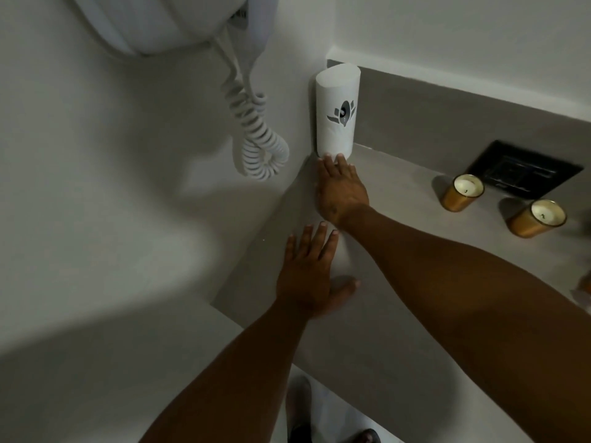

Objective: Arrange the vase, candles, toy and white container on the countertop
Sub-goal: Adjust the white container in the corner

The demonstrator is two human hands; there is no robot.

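Observation:
A tall white container with a grey flower mark stands upright in the far left corner of the grey countertop. My right hand lies flat with fingers spread, its fingertips touching the container's base. Nearer me, my left hand rests palm down on the countertop, fingers apart, holding nothing. A pale blurred patch shows beside its fingers; I cannot tell what it is. Two amber glass candles stand at the right. No vase or toy shows clearly.
A white wall-mounted hair dryer with a coiled cord hangs left of the container. A black panel sits in the grey backsplash behind the candles. A small object is cut off at the right edge. The floor shows below the counter's front edge.

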